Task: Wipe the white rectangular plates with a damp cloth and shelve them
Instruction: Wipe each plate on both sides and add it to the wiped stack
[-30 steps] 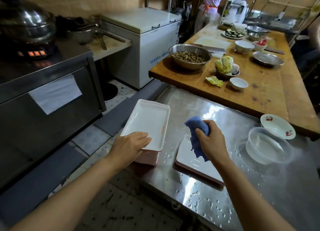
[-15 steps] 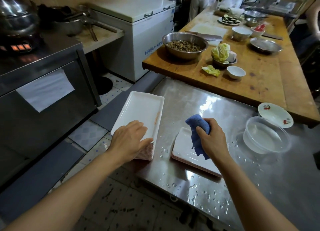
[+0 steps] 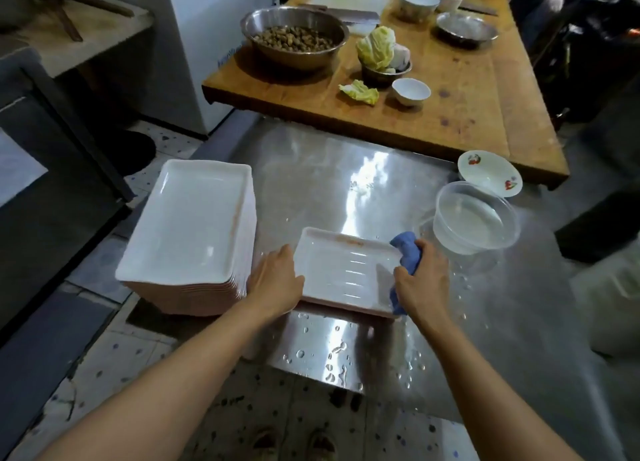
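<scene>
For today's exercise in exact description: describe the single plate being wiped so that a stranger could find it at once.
Start at the wet steel table below the wooden table. Near its front edge, right of the tall stack of plates, one white rectangular plate lies alone between the left hand and the right hand, which holds a blue cloth. A reddish smear marks its far rim.

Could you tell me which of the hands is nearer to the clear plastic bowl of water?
Right. The right hand, holding the blue cloth, sits just left of the clear bowl; the left hand is across the single plate.
</scene>
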### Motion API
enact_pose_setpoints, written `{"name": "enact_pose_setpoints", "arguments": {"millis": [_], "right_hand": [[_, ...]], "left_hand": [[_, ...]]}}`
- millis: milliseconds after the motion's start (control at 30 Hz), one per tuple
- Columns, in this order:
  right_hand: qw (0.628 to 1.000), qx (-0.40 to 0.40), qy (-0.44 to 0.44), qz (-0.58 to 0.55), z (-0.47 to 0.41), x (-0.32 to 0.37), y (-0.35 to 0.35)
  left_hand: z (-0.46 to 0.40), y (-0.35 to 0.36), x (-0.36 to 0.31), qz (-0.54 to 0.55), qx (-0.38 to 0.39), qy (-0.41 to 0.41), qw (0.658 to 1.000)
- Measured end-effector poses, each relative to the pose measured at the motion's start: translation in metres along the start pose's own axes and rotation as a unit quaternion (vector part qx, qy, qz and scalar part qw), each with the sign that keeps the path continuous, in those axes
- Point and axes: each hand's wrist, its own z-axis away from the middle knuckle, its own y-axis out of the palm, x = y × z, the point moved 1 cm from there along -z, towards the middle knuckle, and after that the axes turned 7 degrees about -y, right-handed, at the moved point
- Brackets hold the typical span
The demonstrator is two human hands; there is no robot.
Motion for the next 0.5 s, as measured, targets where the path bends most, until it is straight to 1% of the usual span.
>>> {"name": "enact_pose_setpoints", "arguments": {"millis": [100,167,233,267,333,400,500], "right_hand": [[0.994,0.056,0.021,0.094,0.002,-0.017,0.014],[0.982,0.082,-0.001,0.168,0.005,-0.024,0.02],[0.97,0.066,-0.05,0.228,0.007,-0.031,0.025],[0.971,0.049,-0.065,0.225,0.007,-0.031,0.026],[0.968,0.051,-0.102,0.225,0.007,-0.034,0.029],[0.947,0.095,-0.146,0.271,0.008,-0.04,0.037],[0.933,0.121,-0.145,0.305,-0.002,-0.052,0.047]], "left_hand": [[-0.015,0.014,0.005,0.002,0.013,-0.028,1.0],[-0.022,0.019,0.007,0.007,0.011,-0.038,0.999],[-0.026,0.023,0.008,0.017,0.013,-0.038,0.999],[-0.028,0.025,0.009,0.02,0.016,-0.036,0.999],[-0.031,0.027,0.01,0.023,0.02,-0.034,0.999],[-0.032,0.03,0.011,0.036,0.02,-0.031,0.999],[-0.033,0.032,0.014,0.055,0.025,-0.024,0.998]]}}
